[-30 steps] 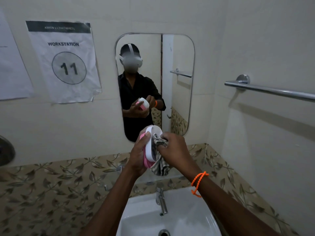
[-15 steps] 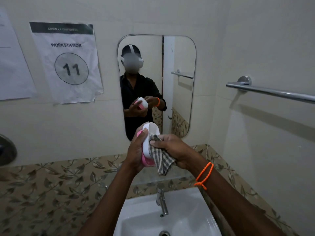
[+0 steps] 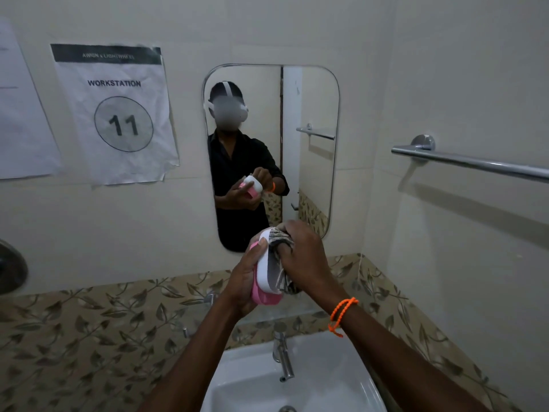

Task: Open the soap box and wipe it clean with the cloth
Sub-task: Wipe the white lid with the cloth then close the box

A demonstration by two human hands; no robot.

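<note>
A pink and white soap box (image 3: pixel 265 275) is held on edge above the sink, with my left hand (image 3: pixel 244 278) wrapped around its left side and thumb on the white rim. My right hand (image 3: pixel 303 257) presses a checked grey cloth (image 3: pixel 280 264) against the inner face of the white half. The cloth bunches under my fingers and hangs down behind the box. The pink half shows at the bottom left. Most of the inside of the box is hidden by the cloth and my right hand.
A white sink (image 3: pixel 326 385) with a chrome tap (image 3: pixel 283 355) lies below my hands. A mirror (image 3: pixel 309 162) hangs on the wall ahead. A chrome towel rail (image 3: pixel 469 162) runs along the right wall. Paper sheets (image 3: pixel 118 114) are stuck on the left.
My right hand has moved up the box with the cloth, from the lower part to the top of the white half. My left hand keeps its hold on the box.
</note>
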